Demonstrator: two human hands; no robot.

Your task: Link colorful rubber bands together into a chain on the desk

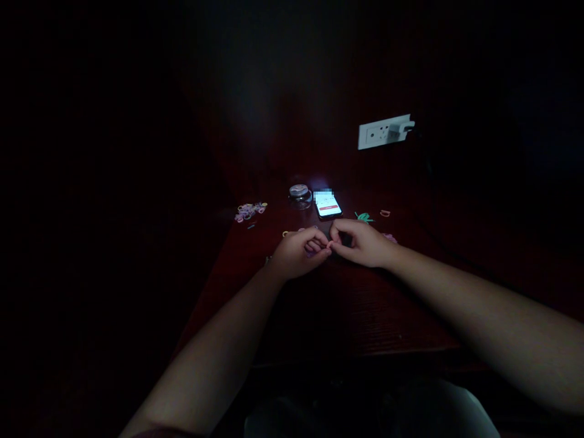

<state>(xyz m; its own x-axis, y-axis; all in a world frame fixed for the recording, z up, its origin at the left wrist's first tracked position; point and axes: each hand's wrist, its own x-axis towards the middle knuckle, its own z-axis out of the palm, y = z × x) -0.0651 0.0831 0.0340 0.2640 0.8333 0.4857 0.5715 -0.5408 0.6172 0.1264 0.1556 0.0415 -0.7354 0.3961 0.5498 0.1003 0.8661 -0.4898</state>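
My left hand (294,254) and my right hand (365,244) meet over the dark red table. Their fingertips pinch a small pink hair tie (329,244) from both sides, and most of it is hidden by the fingers. Behind my left hand, a few more small loops show, among them a yellow hair tie (285,233). Pink hair ties (390,238) lie partly covered behind my right wrist. Green bands (364,217) rest just beyond the right knuckles.
A phone (328,205) with a lit screen lies beyond my hands, beside a clear lidded jar (300,196). Mixed hair ties (250,211) are heaped at the table's left edge. An orange-pink band (385,213) lies to the right. The wall has a socket (378,134) with a plug.
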